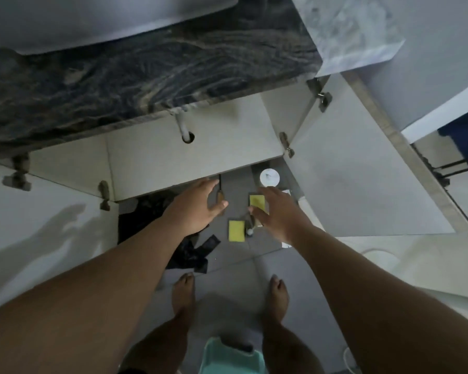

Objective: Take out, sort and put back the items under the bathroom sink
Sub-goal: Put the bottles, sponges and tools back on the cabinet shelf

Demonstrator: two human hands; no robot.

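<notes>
I look down at the open cabinet under the sink, its white shelf [189, 155] empty apart from a drain pipe [183, 128]. On the grey floor in front lie two yellow sponges [257, 203] [236, 230], a wooden-handled tool [221, 194], a small brush [250, 225], a round white lid [269, 177] and crumpled black plastic bags [189, 252]. My left hand [200, 209] hovers open above the tool and the bags. My right hand [278, 211] reaches, fingers spread, over the farther sponge. Neither hand holds anything.
Both cabinet doors stand open: the right door [362, 184] and the left door [46, 211]. A dark marble countertop [146, 71] overhangs the cabinet. My bare feet [184, 292] stand on the floor. A teal plastic stool [230, 357] sits behind them. A white toilet rim [416, 265] lies right.
</notes>
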